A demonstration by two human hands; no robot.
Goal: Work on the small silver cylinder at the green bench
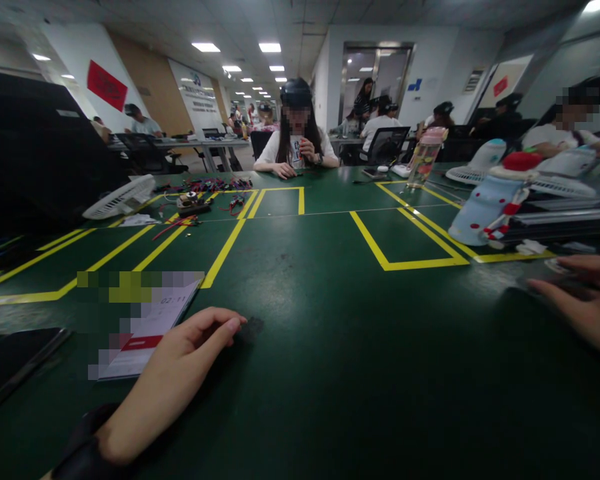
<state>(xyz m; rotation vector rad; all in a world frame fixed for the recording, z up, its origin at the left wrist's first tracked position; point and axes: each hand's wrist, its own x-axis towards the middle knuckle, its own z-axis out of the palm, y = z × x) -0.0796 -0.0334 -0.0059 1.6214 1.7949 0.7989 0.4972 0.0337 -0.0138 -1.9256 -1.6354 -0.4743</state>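
My left hand (193,350) rests on the green table (330,347) at the lower left, fingers loosely curled together with the tips on the surface beside a white paper card (150,330). It holds nothing I can see. At the right edge my right hand (587,300) lies flat on the table, fingers stretched out and spread toward the left, empty. A dark phone (10,363) lies at the far left edge.
Yellow tape lines (410,263) mark boxes on the table. Wires and small tools (200,193) lie at the back left, near a white fan (120,198). A clear bottle (425,157) and a blue-white toy (490,203) stand at the right. A person (296,143) sits opposite.
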